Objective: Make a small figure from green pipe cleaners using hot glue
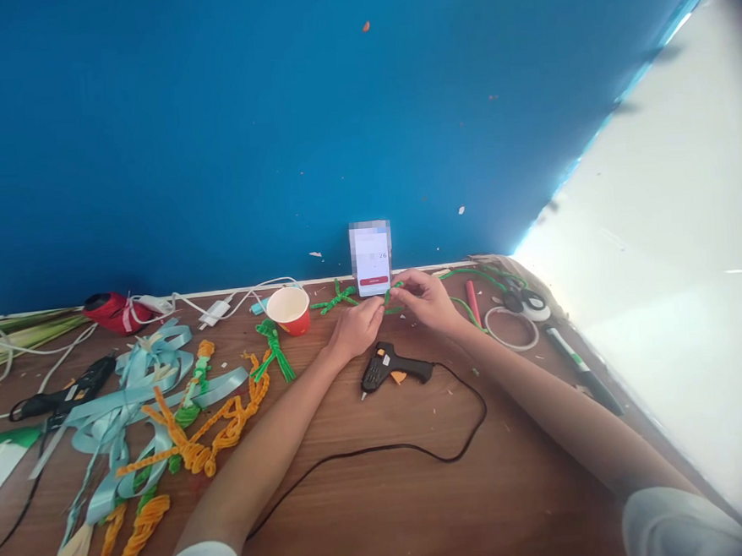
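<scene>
Here, my right hand (424, 298) pinches a thin green string (387, 296) in front of the phone (373, 261). My left hand (357, 326) curls right by it, but I can't tell if it squeezes. A black glue gun (390, 364) lies closer to me.

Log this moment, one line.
left hand: at green strand | right hand: pinching green strand | glue gun: on table | phone: upright behind hands

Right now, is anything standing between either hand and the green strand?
Nothing visible: the right hand pinches the green strand, and the left hand is close beside it. The phone stands behind, not between.
</scene>
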Demonstrator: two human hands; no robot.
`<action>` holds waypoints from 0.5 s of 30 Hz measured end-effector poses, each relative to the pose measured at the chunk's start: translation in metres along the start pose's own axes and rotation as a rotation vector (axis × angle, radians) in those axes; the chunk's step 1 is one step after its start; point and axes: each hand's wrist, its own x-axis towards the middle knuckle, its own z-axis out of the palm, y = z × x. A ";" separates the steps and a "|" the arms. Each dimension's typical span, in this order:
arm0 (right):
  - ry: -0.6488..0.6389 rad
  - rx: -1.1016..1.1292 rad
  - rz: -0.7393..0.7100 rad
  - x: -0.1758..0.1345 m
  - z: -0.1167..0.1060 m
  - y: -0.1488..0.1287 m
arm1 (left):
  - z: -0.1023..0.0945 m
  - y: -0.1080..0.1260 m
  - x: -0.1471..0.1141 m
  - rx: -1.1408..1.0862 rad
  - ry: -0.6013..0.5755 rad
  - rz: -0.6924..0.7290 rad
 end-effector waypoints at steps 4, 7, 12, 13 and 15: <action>0.013 -0.019 0.013 -0.001 0.001 0.005 | -0.002 0.001 0.000 -0.014 -0.028 0.033; 0.007 0.006 0.029 0.000 0.000 0.004 | -0.002 0.002 0.001 -0.026 -0.018 0.026; -0.039 0.060 0.072 0.003 -0.005 0.002 | -0.002 0.002 0.002 -0.013 -0.009 0.031; -0.048 0.087 0.087 0.004 -0.006 0.002 | -0.001 0.002 0.002 -0.009 -0.007 0.034; -0.054 0.151 0.121 0.006 -0.006 0.002 | -0.001 0.002 0.002 -0.008 0.000 0.038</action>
